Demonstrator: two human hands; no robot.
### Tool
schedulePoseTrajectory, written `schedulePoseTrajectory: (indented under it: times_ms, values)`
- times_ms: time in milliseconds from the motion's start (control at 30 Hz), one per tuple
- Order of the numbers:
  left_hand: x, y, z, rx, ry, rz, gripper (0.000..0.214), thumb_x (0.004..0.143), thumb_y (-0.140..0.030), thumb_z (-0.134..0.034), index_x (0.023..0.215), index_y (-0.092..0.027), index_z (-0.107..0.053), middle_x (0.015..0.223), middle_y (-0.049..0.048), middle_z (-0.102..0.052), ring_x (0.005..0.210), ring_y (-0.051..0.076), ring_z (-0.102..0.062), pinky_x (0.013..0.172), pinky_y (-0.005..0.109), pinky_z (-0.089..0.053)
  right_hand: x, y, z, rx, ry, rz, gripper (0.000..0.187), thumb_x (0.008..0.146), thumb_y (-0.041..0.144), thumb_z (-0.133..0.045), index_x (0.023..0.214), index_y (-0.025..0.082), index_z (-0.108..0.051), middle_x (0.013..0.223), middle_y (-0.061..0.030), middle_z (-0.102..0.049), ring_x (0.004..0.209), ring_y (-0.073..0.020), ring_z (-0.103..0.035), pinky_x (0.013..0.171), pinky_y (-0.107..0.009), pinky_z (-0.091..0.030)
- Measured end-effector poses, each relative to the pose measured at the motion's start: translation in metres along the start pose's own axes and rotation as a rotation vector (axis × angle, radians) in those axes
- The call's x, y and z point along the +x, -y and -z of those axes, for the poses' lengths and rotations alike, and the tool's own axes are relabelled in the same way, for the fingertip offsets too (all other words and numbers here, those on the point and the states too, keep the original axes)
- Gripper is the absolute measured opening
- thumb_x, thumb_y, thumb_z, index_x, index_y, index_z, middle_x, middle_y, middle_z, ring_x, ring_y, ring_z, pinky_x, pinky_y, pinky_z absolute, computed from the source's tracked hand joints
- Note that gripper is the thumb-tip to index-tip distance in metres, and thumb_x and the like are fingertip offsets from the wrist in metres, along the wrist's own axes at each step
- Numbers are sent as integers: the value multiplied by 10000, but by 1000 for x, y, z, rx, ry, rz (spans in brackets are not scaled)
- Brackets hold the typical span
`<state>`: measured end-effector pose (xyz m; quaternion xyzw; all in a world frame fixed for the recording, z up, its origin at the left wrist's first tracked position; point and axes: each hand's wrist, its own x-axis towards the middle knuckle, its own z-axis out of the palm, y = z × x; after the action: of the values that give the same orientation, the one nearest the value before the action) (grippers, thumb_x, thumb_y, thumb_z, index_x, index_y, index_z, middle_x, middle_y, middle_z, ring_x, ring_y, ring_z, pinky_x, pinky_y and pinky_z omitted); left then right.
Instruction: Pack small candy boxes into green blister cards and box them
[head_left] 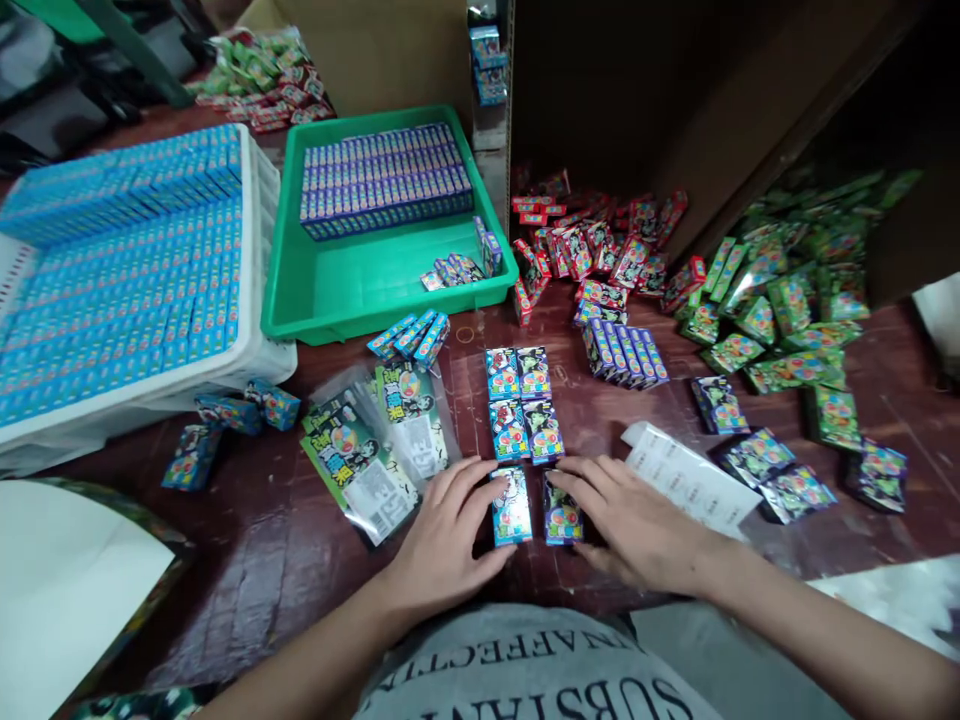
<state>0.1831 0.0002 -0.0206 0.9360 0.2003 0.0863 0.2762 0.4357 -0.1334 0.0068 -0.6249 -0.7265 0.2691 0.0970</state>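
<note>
My left hand [442, 535] lies flat on the dark red table, fingers apart, its fingertips touching a blue small box [512, 508]. My right hand [630, 525] also lies flat with fingers spread, touching a purple small box [561, 512] beside the blue one. Above these two, more small boxes [523, 402] lie in neat pairs, blue on the left, purple on the right. Neither hand grips anything.
A green tray [352, 285] holds rows of purple boxes; a white crate [259, 340] holds blue boxes. Printed plastic sleeves [375, 450] lie at left, a white sleeve [686, 480] at right. Red boxes [592, 245] and green boxes [795, 300] lie heaped by a cardboard carton [675, 90].
</note>
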Motion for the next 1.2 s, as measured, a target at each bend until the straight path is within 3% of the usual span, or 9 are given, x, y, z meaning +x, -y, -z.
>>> schedulePoseTrajectory:
  times_ms: [133, 267, 400, 500, 700, 833, 967, 1067, 1200]
  values:
    - [4, -10, 23, 106, 57, 22, 657, 752, -143, -636, 1387, -171, -468, 1420, 177, -471, 1378, 350, -430, 1118, 517, -435, 7, 1, 8, 16, 67, 92, 674, 803, 141, -598, 1466, 134, -481, 1478, -158, -501, 1368, -334, -433, 1153, -516, -407]
    - [19, -25, 39, 287, 314, -26, 678, 724, -146, -611, 1394, -110, -506, 1459, 202, -482, 1278, 383, -504, 1080, 534, -437, 11, 3, 12, 4, 88, 122, 684, 801, 99, -563, 1478, 125, -473, 1520, -157, -462, 1409, -327, -395, 1185, -490, -379]
    - [44, -38, 33, 264, 423, -68, 785, 859, -315, -615, 1551, -93, -318, 1442, 183, -540, 1250, 360, -529, 1067, 527, -438, 12, 3, 10, 5, 87, 123, 698, 833, 123, -568, 1516, 147, -429, 1512, -160, -464, 1408, -331, -389, 1175, -511, -374]
    - [51, -38, 18, 246, 410, -31, 748, 893, -370, -615, 1537, -104, -344, 1516, 167, -492, 1320, 349, -491, 1104, 507, -415, 11, -1, 10, 15, 102, 93, 649, 883, 168, -580, 1515, 182, -432, 1499, -147, -474, 1360, -331, -428, 1138, -532, -393]
    - [44, -26, 21, 281, 478, -78, 647, 925, -191, -552, 1539, -151, -357, 1580, 154, -434, 1348, 320, -506, 1088, 461, -441, 19, -11, 23, 86, 157, 111, 732, 800, 375, -798, 1450, 223, -497, 1452, -119, -511, 1290, -343, -477, 1086, -529, -430]
    - [78, -6, 73, 271, 403, -89, 811, 873, -412, -684, 1563, -196, -316, 1609, 137, -382, 1344, 338, -485, 1081, 464, -440, 37, -31, 58, 80, 84, 186, 723, 855, 606, -699, 1445, 241, -495, 1442, -120, -531, 1286, -324, -506, 1056, -508, -464]
    - [143, 42, 126, 655, 236, -61, 831, 853, -272, -684, 1574, -127, -297, 1607, 174, -374, 1341, 401, -437, 1071, 523, -383, 84, -74, 108, -222, -113, -20, 935, 822, 549, -739, 1580, 192, -324, 1611, -186, -363, 1445, -419, -354, 1148, -628, -332]
    - [179, 74, 140, 814, 329, -89, 780, 801, -210, -703, 1500, -36, -406, 1326, 224, -609, 1193, 398, -539, 934, 471, -438, 123, -99, 134, -400, 80, -247, 1159, 630, 479, -875, 1582, 106, -329, 1604, -255, -362, 1454, -518, -311, 1139, -706, -288]
    - [187, 85, 141, 860, 305, -167, 698, 800, -239, -698, 1433, -43, -480, 1182, 202, -641, 1112, 384, -571, 868, 455, -455, 138, -114, 150, -420, 164, -172, 967, 667, 427, -836, 1500, 101, -468, 1502, -232, -506, 1406, -483, -409, 1162, -673, -291]
